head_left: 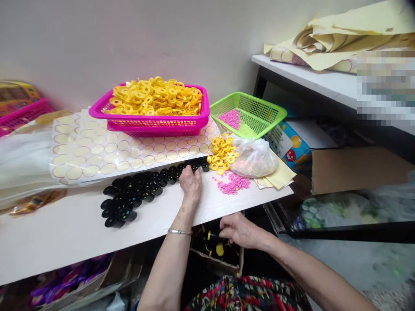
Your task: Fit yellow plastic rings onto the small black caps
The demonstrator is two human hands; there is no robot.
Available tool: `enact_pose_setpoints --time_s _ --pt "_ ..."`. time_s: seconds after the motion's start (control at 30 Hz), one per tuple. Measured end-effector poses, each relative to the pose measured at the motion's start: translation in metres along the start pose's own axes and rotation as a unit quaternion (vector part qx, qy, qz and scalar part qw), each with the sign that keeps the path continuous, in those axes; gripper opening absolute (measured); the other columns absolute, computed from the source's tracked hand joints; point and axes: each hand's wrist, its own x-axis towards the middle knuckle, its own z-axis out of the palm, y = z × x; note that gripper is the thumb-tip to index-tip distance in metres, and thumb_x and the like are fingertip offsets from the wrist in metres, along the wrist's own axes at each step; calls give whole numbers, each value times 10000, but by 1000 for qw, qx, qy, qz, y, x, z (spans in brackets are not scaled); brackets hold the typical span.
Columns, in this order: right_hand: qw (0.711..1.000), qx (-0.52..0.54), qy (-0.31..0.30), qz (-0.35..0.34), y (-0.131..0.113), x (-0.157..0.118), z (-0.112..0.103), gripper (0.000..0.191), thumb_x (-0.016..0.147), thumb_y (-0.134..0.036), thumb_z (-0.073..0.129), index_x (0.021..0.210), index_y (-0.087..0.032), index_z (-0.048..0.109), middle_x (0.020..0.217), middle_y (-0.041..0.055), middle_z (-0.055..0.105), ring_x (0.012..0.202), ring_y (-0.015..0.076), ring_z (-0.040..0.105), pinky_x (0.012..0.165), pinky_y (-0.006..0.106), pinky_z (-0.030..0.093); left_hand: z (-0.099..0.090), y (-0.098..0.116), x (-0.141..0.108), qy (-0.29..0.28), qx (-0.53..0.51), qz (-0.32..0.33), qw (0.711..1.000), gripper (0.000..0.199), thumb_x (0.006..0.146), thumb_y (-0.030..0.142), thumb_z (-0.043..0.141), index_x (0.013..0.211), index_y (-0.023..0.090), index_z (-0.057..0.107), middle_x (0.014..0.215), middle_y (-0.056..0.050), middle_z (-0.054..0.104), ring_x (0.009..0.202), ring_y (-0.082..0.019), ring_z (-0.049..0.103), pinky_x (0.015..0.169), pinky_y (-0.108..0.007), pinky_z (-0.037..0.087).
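My left hand [190,183] is at the right part of a row of small black cups [147,190], its fingers closed on one of them; the fingertips are partly hidden. Colourful bits show inside several cups. Below the table's front edge, my right hand [238,229] is closed over an open cardboard box [216,261]. A black piece with a yellow end [212,236] is at its fingertips. More black and yellow pieces lie in the box. Right of the row are a heap of yellow rings [223,153] and scattered small pink beads [232,183].
A pink basket [149,123] heaped with yellow rings stands on sticker sheets [97,150]. Behind the clear plastic bag [256,160] is a green basket [272,114] with pink beads. A shelf [304,73] juts in at the right. Purple packages [71,278] lie below the table.
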Motion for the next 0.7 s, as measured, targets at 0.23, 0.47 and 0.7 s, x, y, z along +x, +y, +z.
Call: enact_pose_setpoints --time_s 0.23,0.47,0.7 --pt "906 -226 357 -17 26 20 -39 189 802 -121 409 789 -180 588 773 47 550 747 154 507 626 233 346 3 0 3 13 -26 -21 999 190 702 345 549 667 159 569 582 -3 510 568 -144 475 575 -254 324" --pt "896 -335 291 -4 31 29 -45 223 823 -104 397 732 -197 578 762 29 523 713 132 481 545 226 273 -24 5 -39 -98 -221 -117 963 229 586 274 611 783 165 650 474 63 452 455 -93 408 486 -220 315" --pt "929 -246 273 -39 28 22 -47 199 844 -149 399 751 -189 570 742 18 510 670 125 477 593 226 319 -30 1 -82 -164 -346 -108 918 275 555 209 650 828 178 653 489 79 403 441 -63 353 463 -194 307"
